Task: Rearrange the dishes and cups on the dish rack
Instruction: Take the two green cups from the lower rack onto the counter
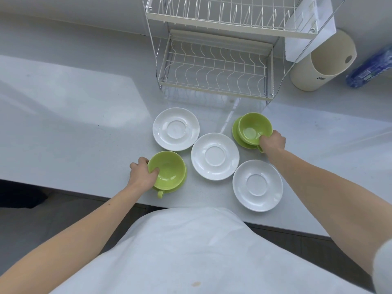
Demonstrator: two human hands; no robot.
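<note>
A white two-tier wire dish rack [214,66] stands empty at the back of the counter. In front of it lie three white saucers: one at the left [176,128], one in the middle [214,156], one at the right [257,185]. My left hand [142,173] grips the rim of a green cup [167,169], thumb inside, sitting on a green saucer [183,178]. My right hand [272,141] grips the rim of a second green cup [253,126] on its green saucer [235,132].
A cream cylindrical holder [322,64] stands right of the rack, with a blue-patterned bottle [369,70] beside it. The grey counter [74,128] stretches to the left; its front edge runs just below the cups. My white apron fills the bottom of the view.
</note>
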